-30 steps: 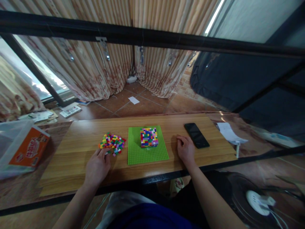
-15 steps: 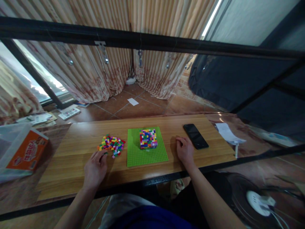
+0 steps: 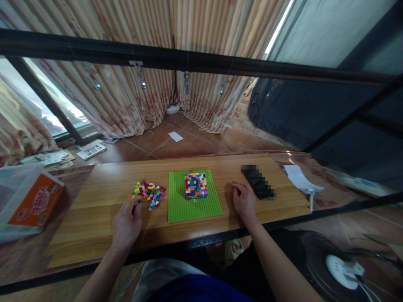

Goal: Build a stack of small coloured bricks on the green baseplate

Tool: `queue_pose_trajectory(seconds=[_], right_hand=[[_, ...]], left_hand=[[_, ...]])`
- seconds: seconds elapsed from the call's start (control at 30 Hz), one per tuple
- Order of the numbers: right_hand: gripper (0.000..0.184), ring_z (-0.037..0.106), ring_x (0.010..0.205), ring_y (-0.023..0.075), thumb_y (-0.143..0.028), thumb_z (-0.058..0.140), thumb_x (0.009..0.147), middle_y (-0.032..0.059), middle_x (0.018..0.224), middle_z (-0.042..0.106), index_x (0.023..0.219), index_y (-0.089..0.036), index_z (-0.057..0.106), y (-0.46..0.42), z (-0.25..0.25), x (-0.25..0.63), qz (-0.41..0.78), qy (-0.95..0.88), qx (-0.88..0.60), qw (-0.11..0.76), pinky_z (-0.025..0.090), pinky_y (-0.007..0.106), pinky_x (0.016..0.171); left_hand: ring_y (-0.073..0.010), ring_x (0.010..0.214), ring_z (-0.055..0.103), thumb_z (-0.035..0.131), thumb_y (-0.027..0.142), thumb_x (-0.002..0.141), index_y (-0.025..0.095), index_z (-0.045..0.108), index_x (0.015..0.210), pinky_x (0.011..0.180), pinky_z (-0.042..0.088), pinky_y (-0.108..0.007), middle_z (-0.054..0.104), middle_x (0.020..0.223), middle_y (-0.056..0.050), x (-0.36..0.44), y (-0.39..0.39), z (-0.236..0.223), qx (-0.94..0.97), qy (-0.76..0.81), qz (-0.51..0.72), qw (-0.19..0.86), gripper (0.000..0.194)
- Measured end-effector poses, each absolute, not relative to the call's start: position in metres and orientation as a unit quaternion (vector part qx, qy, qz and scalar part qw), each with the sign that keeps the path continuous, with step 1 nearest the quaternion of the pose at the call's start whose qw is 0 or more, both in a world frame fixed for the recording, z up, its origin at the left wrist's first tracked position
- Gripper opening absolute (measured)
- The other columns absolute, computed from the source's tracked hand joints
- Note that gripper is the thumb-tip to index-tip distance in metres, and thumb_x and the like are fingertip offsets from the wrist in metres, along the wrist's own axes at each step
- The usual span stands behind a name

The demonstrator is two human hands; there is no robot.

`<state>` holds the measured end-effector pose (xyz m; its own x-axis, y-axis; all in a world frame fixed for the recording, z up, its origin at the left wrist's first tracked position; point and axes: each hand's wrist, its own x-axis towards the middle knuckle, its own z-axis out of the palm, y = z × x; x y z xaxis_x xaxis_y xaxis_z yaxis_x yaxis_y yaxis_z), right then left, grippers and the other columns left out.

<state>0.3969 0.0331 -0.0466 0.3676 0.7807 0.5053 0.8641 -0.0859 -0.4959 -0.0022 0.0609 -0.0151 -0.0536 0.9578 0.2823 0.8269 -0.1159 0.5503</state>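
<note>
My left hand (image 3: 127,220) is at the near left edge of a loose pile of small colourful toy bricks (image 3: 153,193). Its thumb and fingertips come together beside the bricks, and whatever they may pinch is too small to make out. A green baseplate (image 3: 179,211) lies to the right of the pile, with a block built of many-coloured bricks (image 3: 196,185) standing on it. My right hand (image 3: 244,201) rests on the wooden table with its fingers curled in and nothing showing in them. It lies between the baseplate and a black phone (image 3: 256,181), which appears pixelated.
The wooden table (image 3: 78,209) has a black metal frame, and a dark bar (image 3: 201,61) crosses beyond it. A clear plastic bin with an orange label (image 3: 36,199) stands at the left. White papers (image 3: 300,178) lie off the right end, near a power strip (image 3: 341,270).
My left hand first drew back slightly from the pile, then reached in against its near edge again. My right hand stays put. The view has tilted up a little.
</note>
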Motion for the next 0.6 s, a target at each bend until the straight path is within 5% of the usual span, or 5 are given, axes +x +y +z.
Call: queue_pose_trajectory(seconds=[0.17, 0.37, 0.6], right_hand=[[0.027, 0.06, 0.09, 0.0223, -0.022, 0.046, 0.087, 0.0108, 0.094, 0.067, 0.09, -0.016, 0.072, 0.0334, -0.0473, 0.3967, -0.052, -0.557, -0.736, 0.381, 0.049, 0.035, 0.082], [0.028, 0.06, 0.091, 0.0221, -0.024, 0.045, 0.088, 0.0107, 0.095, 0.067, 0.092, -0.016, 0.072, 0.0333, -0.0469, 0.3969, -0.05, -0.558, -0.739, 0.375, 0.048, 0.035, 0.084], [0.027, 0.06, 0.09, 0.022, -0.025, 0.046, 0.088, 0.0109, 0.094, 0.067, 0.091, -0.016, 0.072, 0.0337, -0.0494, 0.3969, -0.05, -0.553, -0.739, 0.381, 0.048, 0.035, 0.082]], left_hand=[[-0.0258, 0.104, 0.065, 0.039, 0.04, 0.089, 0.019, 0.062, 0.107, 0.089, 0.049, -0.036, 0.07, 0.111, -0.012, -0.0045, 0.0611, -0.0146, 0.687, 0.646, 0.316, 0.105, 0.036], [-0.021, 0.078, 0.069, 0.04, 0.039, 0.087, 0.02, 0.06, 0.099, 0.068, 0.05, -0.028, 0.073, 0.085, -0.005, -0.0059, 0.0628, -0.0153, 0.669, 0.665, 0.314, 0.112, 0.03], [-0.0186, 0.07, 0.069, 0.043, 0.042, 0.085, 0.022, 0.063, 0.096, 0.061, 0.049, -0.024, 0.074, 0.079, -0.002, -0.004, 0.0614, -0.0131, 0.655, 0.665, 0.34, 0.113, 0.031]])
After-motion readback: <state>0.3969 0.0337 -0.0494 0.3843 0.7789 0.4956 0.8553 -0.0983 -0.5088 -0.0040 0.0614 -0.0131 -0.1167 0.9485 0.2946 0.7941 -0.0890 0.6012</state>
